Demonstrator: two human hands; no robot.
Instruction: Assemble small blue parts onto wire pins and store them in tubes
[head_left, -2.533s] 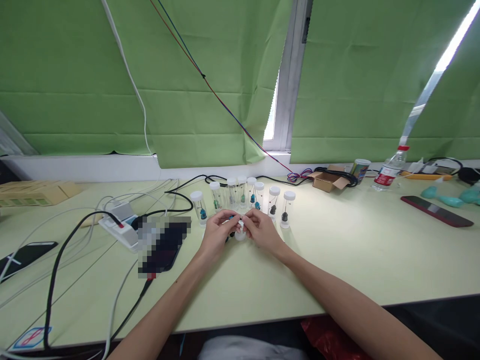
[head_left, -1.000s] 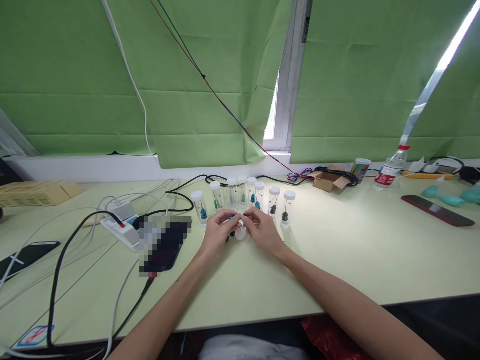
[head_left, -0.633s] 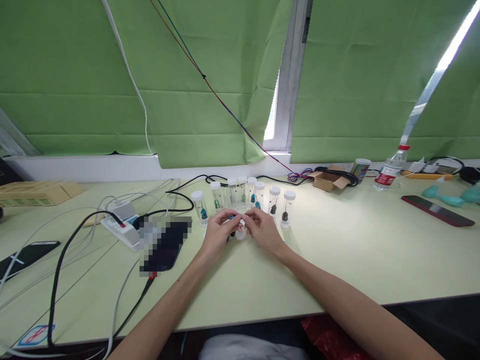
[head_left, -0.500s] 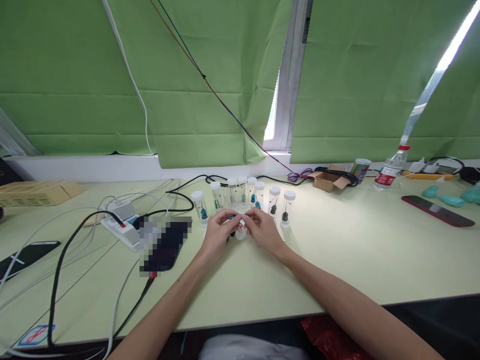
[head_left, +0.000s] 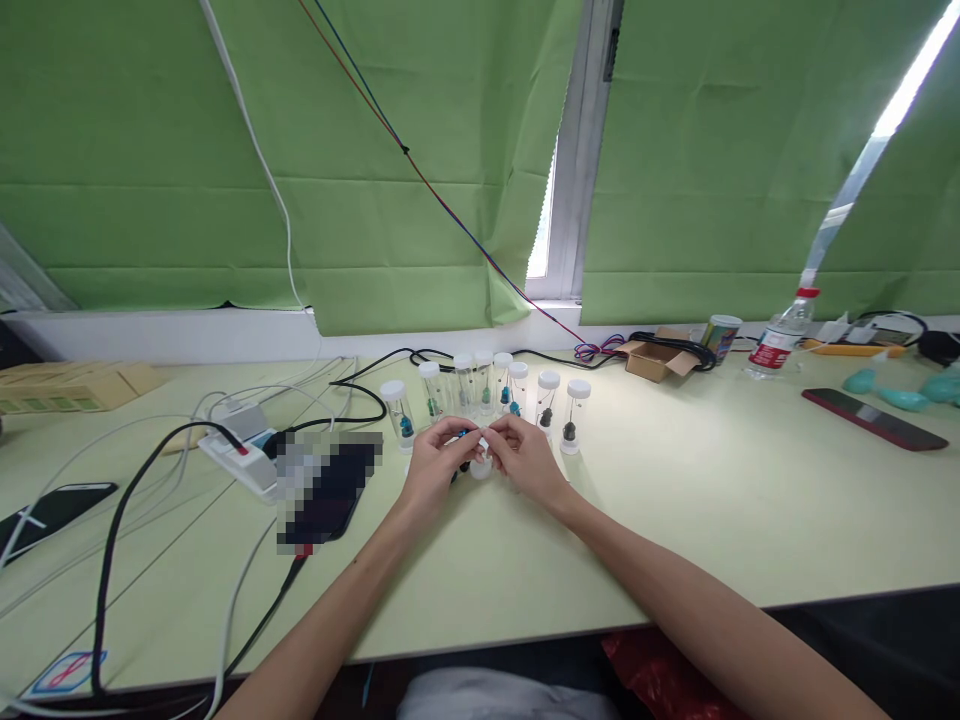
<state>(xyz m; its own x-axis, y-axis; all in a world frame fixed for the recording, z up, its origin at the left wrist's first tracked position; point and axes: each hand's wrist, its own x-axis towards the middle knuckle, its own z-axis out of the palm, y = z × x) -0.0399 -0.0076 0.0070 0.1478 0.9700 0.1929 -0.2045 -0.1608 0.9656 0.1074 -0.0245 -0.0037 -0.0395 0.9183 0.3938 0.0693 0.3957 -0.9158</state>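
My left hand (head_left: pixel 435 462) and my right hand (head_left: pixel 523 458) meet fingertip to fingertip over the table, both closed in a pinch. Beside the left fingers a small blue piece (head_left: pixel 463 433) shows, mostly covered. A small white piece (head_left: pixel 484 449) sits at the pinched fingertips; its kind is too small to tell. Just below lies a round white cap (head_left: pixel 481 468). Behind the hands stand several clear vials with white lids, among them a left vial (head_left: pixel 397 412) with a blue piece inside and a right vial (head_left: pixel 575 415) with a dark one.
A phone (head_left: pixel 337 490) with a plugged cable and a white power strip (head_left: pixel 238 463) lie to the left among loose cables. Towards the back right are a small cardboard box (head_left: pixel 654 360), a water bottle (head_left: pixel 781 338) and a dark red phone (head_left: pixel 874 420).
The view has shifted very slightly. My hands keep the same place and pinch, with only tiny finger movement.
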